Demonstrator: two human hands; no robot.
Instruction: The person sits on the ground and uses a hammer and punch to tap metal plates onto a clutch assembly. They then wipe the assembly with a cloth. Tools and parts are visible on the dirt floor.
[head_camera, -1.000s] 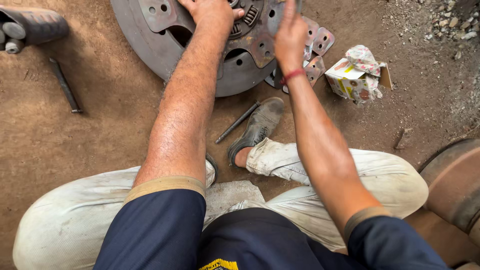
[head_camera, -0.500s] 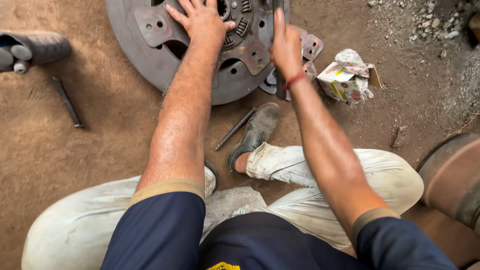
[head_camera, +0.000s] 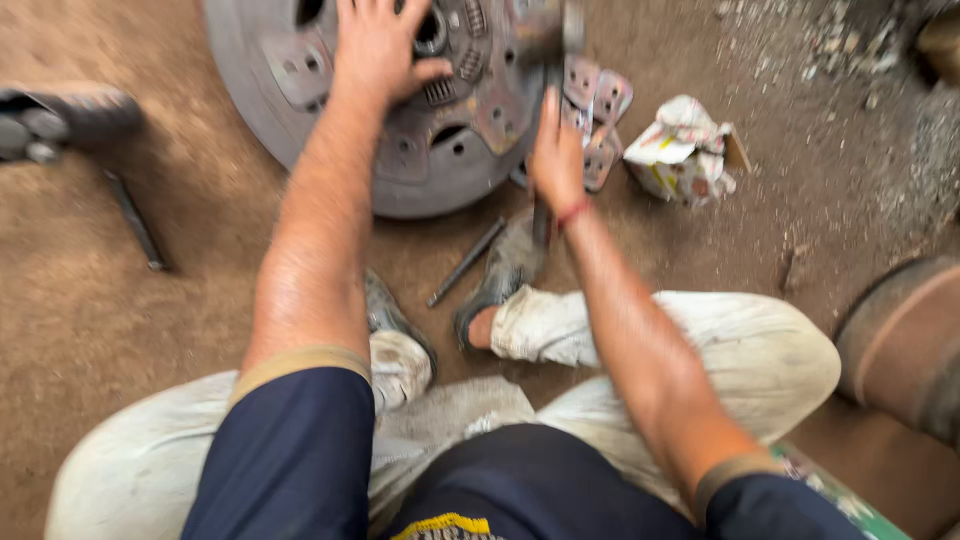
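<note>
A large round grey metal clutch plate lies on the dirt floor in front of me. My left hand rests flat on its hub, fingers spread over the springs. My right hand, with a red band at the wrist, is closed around the handle of a hammer. The hammer's blurred head sits above the plate's right side. I sit with my legs folded, in pale trousers and worn shoes.
Small metal brackets lie at the plate's right edge, next to a crumpled cardboard box. A thin rod lies by my shoe. At left are a dark tool and a bar. A rusty drum stands at right.
My right hand has drawn back from the plate's right edge toward me, the hammer blurred in motion. My left hand stays on the hub. The view has shifted slightly closer.
</note>
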